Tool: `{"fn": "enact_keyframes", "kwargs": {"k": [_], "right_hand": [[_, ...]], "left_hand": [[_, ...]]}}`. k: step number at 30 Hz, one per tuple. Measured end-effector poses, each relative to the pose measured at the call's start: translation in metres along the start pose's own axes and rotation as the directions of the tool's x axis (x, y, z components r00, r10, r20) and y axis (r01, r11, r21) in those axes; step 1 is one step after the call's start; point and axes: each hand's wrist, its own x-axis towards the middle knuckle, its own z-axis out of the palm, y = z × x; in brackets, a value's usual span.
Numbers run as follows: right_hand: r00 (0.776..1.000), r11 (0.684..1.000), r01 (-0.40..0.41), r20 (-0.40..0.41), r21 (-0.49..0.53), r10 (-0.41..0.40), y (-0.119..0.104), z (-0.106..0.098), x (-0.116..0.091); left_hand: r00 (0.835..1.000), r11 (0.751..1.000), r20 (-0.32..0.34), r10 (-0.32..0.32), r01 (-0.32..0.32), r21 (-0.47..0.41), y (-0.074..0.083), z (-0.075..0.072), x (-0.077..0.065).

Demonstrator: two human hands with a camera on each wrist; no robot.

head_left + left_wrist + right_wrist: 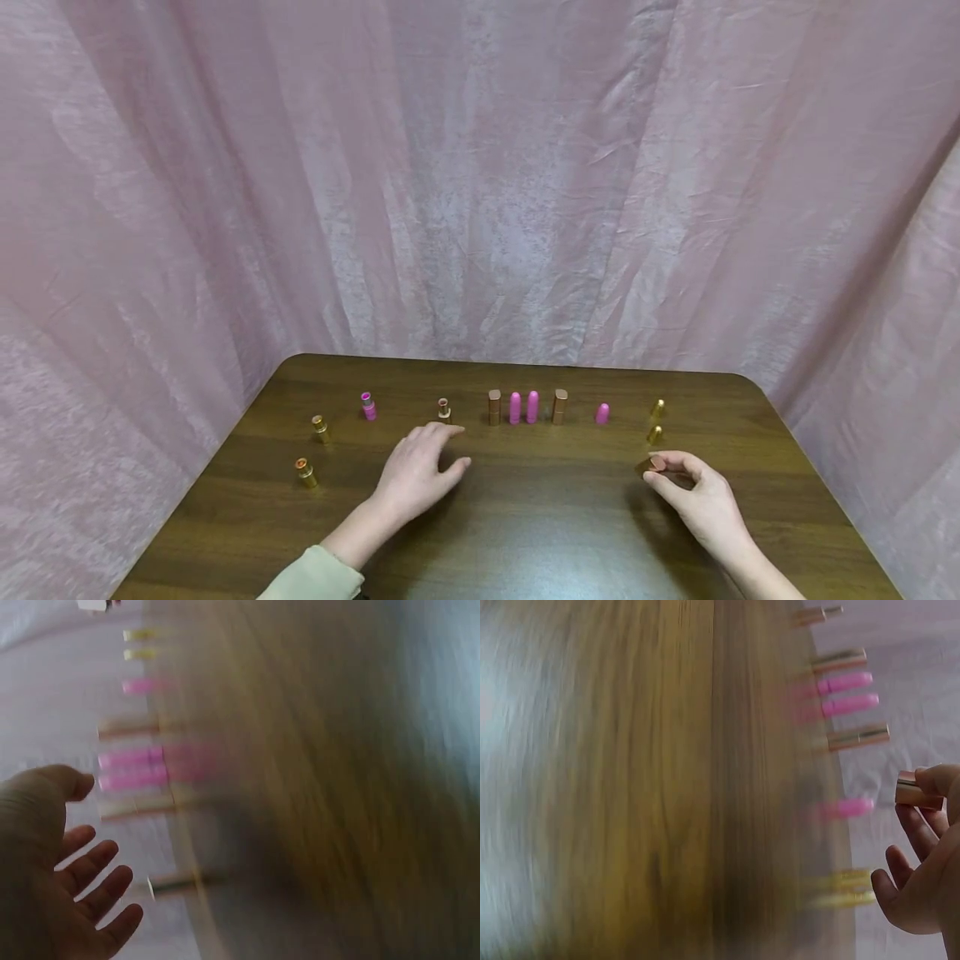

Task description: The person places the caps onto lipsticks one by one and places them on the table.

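Note:
My right hand point(705, 500) pinches a rose-gold lipstick cap point(651, 464) between thumb and fingers, held over the right side of the table; the right wrist view shows the same cap point(919, 791). Fingers spread, my left hand point(420, 471) hovers left of centre with nothing in it. Just beyond its fingertips an uncapped rose-gold lipstick point(444, 410) stands upright, its lower part partly hidden by the hand. Two gold caps point(655, 434) stand close beyond the right hand, with a pink cap point(602, 414) to their left.
Closed lipsticks stand in a row at the back middle: a rose-gold one point(494, 407), two pink ones point(532, 407) and another rose-gold one point(560, 407). Uncapped on the left are a pink lipstick point(368, 407) and two gold ones point(306, 472). Pink curtains point(487, 183) surround the wooden table point(555, 533).

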Motion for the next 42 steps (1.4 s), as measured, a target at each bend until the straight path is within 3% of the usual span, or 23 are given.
{"fn": "enact_keyframes", "kwargs": {"k": [2,5,10,21,42], "right_hand": [[1.000,0.999,0.001,0.013,0.042,-0.001,-0.002,0.006,-0.001],[0.999,0.993,-0.009,0.041,0.116,0.004,-0.009,0.014,-0.003],[0.998,0.968,-0.018,0.070,0.250,0.001,-0.018,0.030,-0.005],[0.995,0.930,-0.029,0.101,0.368,-0.009,-0.027,0.054,-0.007],[0.995,0.921,-0.036,0.098,0.388,-0.002,-0.025,0.056,-0.008]], "left_hand": [[0.996,0.996,-0.015,-0.086,0.085,-0.040,-0.012,-0.003,0.004],[0.976,0.969,-0.011,-0.217,0.214,-0.119,-0.028,-0.004,0.012],[0.941,0.920,0.014,-0.338,0.333,-0.204,-0.047,0.002,0.026],[0.942,0.929,0.007,-0.336,0.332,-0.160,-0.062,0.027,0.045],[0.940,0.920,0.004,-0.342,0.336,-0.200,-0.060,0.034,0.046]]}}
